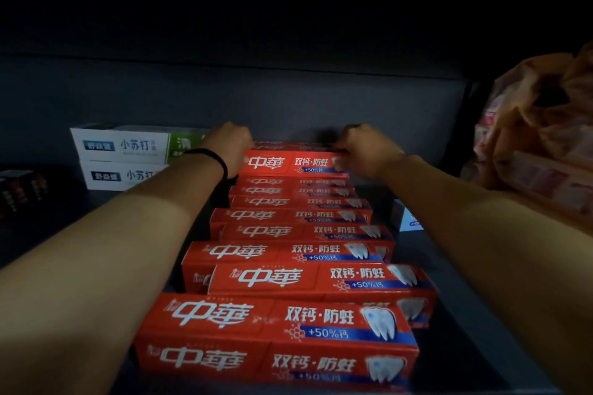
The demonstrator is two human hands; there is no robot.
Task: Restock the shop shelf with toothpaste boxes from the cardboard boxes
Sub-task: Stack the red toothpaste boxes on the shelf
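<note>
Both my arms are reaching deep into the dark shelf (465, 314) here. My left hand (229, 146) is curled over the left end of the far red toothpaste box (288, 162), and my right hand (365, 151) grips its right end, fingers bent around the cardboard edge. There's a thin black band (214, 160) on my left wrist. That box sits on top at the far end of a long row of red toothpaste boxes (288, 276), glossy rectangular cartons stacked in a slightly staggered line running toward me. Far left there are two white and green toothpaste boxes (123, 155), stacked flat. On the right, a crinkly orange plastic bag (529, 138) slumps against the shelf wall.
</note>
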